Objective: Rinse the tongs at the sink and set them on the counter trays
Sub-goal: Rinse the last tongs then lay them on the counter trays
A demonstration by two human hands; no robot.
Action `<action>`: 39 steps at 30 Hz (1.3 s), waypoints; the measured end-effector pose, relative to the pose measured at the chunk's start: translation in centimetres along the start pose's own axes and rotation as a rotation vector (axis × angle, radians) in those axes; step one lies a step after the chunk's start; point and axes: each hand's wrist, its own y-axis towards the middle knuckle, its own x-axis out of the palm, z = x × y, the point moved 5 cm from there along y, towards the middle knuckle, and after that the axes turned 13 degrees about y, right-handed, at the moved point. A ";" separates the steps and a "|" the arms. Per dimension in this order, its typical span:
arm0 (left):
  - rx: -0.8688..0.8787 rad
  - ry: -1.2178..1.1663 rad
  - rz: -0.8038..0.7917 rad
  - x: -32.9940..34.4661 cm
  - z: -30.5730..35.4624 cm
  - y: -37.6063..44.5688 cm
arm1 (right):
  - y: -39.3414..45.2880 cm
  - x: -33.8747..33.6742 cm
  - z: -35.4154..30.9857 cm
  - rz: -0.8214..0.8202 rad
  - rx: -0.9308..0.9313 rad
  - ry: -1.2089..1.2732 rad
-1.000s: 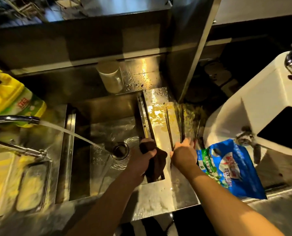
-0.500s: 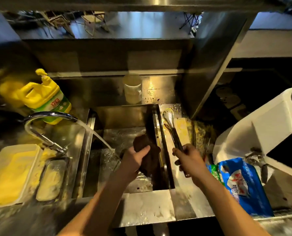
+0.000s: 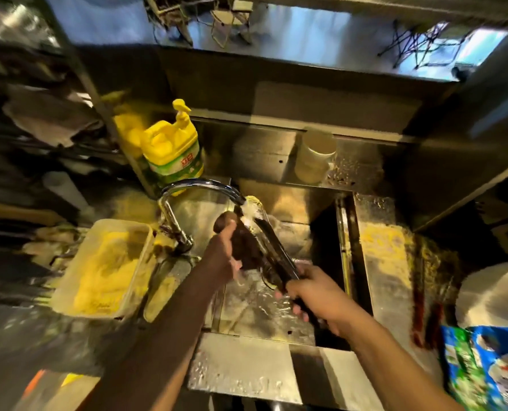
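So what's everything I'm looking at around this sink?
tongs: one pair, dark metal, tip under the tap's stream
cloth: one, dark brown, against the tongs
tap: one, chrome, running over the sink
sink: one, steel, centre
soap bottle: one, yellow, behind the tap
tub: one, pale with yellow contents, left of the sink
cup: one, whitish, ledge behind the sink
bag: one, blue and green, lower right
left hand: holds the cloth
right hand: grips the tongs' handle
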 end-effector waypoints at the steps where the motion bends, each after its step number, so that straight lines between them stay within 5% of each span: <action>1: -0.005 0.037 0.007 0.1 0.3 0.2 | 0.3 0.8 -0.1 0.008 -0.006 -0.052; 6: 0.023 0.174 0.162 -1.3 1.8 3.1 | 0.0 2.4 0.8 0.020 0.002 -0.195; 10: -0.074 0.279 0.043 1.1 0.3 3.3 | 0.8 1.3 0.0 0.087 -0.055 -0.250; 20: -0.089 0.229 0.104 4.1 -1.4 3.7 | 1.2 -0.4 0.4 0.119 -0.010 -0.247; 24: -0.047 0.111 0.273 2.8 -0.3 5.2 | 0.9 -1.5 0.5 0.075 0.043 -0.294; 31: -0.057 0.336 0.255 2.4 -0.6 5.3 | 0.7 -1.4 -0.5 0.043 0.031 -0.357; 39: -0.085 0.199 0.251 2.3 -0.9 5.1 | -0.5 -2.0 -0.8 -0.016 0.046 -0.338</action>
